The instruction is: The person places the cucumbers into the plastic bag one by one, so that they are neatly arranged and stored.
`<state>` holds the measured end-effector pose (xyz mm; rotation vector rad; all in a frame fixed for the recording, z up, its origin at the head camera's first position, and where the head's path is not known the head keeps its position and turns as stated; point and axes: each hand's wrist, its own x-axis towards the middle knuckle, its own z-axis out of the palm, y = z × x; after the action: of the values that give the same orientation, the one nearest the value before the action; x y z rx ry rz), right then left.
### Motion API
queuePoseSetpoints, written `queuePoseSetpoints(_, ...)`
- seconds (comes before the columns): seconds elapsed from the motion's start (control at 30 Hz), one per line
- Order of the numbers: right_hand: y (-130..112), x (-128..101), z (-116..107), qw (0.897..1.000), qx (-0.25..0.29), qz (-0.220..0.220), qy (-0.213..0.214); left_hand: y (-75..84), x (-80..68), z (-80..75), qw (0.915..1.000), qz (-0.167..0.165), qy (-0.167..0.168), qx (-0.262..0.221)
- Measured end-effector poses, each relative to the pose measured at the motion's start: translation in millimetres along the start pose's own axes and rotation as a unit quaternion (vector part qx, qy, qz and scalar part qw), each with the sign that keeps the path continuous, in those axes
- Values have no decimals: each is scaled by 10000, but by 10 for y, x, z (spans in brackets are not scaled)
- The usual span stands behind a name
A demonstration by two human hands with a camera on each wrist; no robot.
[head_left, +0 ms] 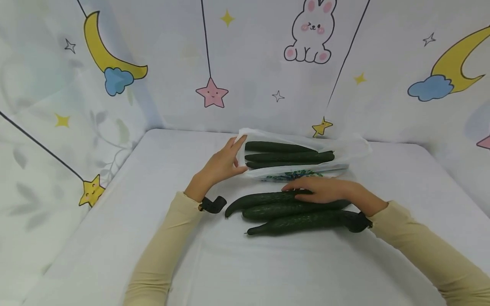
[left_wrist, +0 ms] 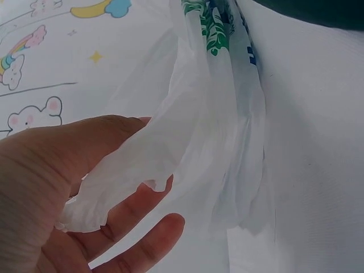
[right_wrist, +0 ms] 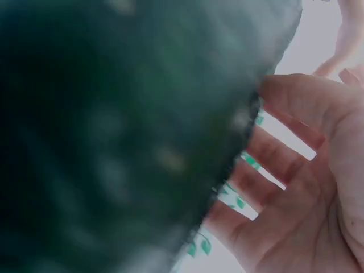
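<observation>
From the head camera, the left hand [head_left: 220, 165] pinches the open mouth of a thin, crinkled white plastic bag [head_left: 344, 151], thumb under the rim and fingers over it. Three long, dark green cucumbers in the bag [head_left: 287, 156] lie side by side just past that pinch, stretching away from it. The right hand [head_left: 325, 190] lies flat, fingers out, on the nearest of three loose cucumbers [head_left: 291, 210], which are bumpy-skinned, slightly curved and packed together just on the person's side of the bag. Everything rests on a smooth white tabletop [head_left: 115, 238], backed by a pale cloth backdrop [head_left: 249, 63] printed with moons, stars and a rabbit.

At the left wrist, the filmy bag [left_wrist: 193, 142] bunches in soft folds between thumb and fingers [left_wrist: 142, 239]; green and blue print shows at its far end.

At the right wrist, a blurred dark cucumber [right_wrist: 114, 131] fills most of the view, against the spread, straight fingers [right_wrist: 273, 165]; green print shows through the gaps.
</observation>
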<state>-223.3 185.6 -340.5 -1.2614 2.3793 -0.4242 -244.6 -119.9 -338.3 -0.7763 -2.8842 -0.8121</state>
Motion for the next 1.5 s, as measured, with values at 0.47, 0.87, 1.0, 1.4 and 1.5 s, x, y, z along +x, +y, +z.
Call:
queuePoseSetpoints(0.47,101,-38,116,9971,213,557,471,-2,24,-10,9999,-117,-91,-45)
queuePoseSetpoints(0.87,104,-26,172,9977,364,399,418,-30,14,8,9999,-76,-101,-13)
queuePoseSetpoints(1.0,117,-33,187,9971,380,420,516,-36,14,10,9999,-63,-94,-36)
queuePoseSetpoints(1.4,99,-64,126,9963,339,296,727,-21,19,8,10000,23,-74,-45)
queuePoseSetpoints(1.5,98,-67,116,9960,352,269,782,-19,22,3,9999,88,-51,-65)
